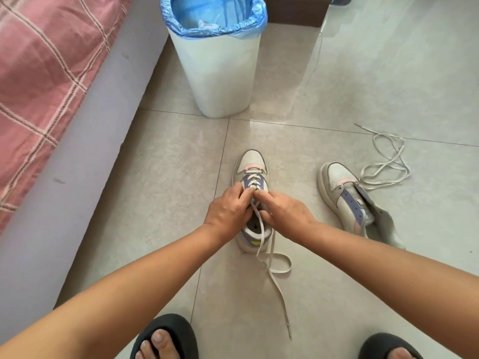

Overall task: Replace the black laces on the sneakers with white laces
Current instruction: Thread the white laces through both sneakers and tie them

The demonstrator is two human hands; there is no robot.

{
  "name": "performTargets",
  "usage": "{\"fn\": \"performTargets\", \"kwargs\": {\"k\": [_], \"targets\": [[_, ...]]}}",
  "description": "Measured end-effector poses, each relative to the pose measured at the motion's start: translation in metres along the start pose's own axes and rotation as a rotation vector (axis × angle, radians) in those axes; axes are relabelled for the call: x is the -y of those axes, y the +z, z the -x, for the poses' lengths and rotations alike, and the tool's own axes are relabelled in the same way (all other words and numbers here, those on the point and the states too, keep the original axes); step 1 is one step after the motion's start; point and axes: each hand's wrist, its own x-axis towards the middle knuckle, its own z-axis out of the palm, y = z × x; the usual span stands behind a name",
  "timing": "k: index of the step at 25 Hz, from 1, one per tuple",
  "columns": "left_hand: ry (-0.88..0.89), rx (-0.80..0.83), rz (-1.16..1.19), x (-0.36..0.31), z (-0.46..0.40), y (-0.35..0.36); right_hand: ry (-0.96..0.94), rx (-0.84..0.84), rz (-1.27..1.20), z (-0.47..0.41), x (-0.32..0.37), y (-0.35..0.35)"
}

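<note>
Both hands met over the near sneaker [251,174], which stood upright on the tile floor [166,161], toe pointing away. Left hand [228,209] had its fingers curled at the upper eyelets; right hand [281,212] likewise, the fingertips of both touching at the white lace [270,260]. Each seemed to pinch the lace, but the exact grip was hidden under the knuckles. The hands covered the tongue and the top eyelets. The lower eyelets showed the white lace already crossed. Two loose lace ends ran from under the hands, over the heel and onto the floor toward the person; one ended near the slippers [166,335].

Second sneaker [344,198] lay to the right, well apart, unlaced, tongue flopped open; its heel was partly hidden by the right forearm. Spare lace [386,161] lay tangled just beside its toe. No black lace could be made out.

Bin [220,73] with a blue liner stood beyond the sneakers, its top cut off. Bed [39,73] was at the left, cut off too.
</note>
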Motion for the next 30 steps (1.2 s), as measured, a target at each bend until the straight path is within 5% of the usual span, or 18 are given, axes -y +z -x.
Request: {"fn": "performTargets", "kwargs": {"k": [4,9,15,18,25,30], "targets": [[0.084,-0.068,0.025,0.006,-0.005,0.001,-0.122,-0.176,-0.056,-0.005,-0.007,0.003],[0.084,-0.166,0.167,0.015,0.0,0.002,-0.105,-0.062,-0.175,-0.008,-0.017,0.003],[-0.466,0.036,0.909,-0.009,-0.01,-0.019,-0.002,-0.225,-0.453,-0.016,-0.019,0.005],[-0.537,0.024,1.118,-0.003,-0.021,-0.033,-0.182,-0.206,-0.215,-0.015,-0.021,0.01],[-0.552,0.12,1.189,0.001,-0.044,-0.063,-0.456,-0.443,0.288,-0.025,-0.018,0.004],[-0.694,0.221,1.308,0.006,-0.047,-0.066,-0.45,-0.182,0.522,-0.029,-0.012,-0.009]]}}
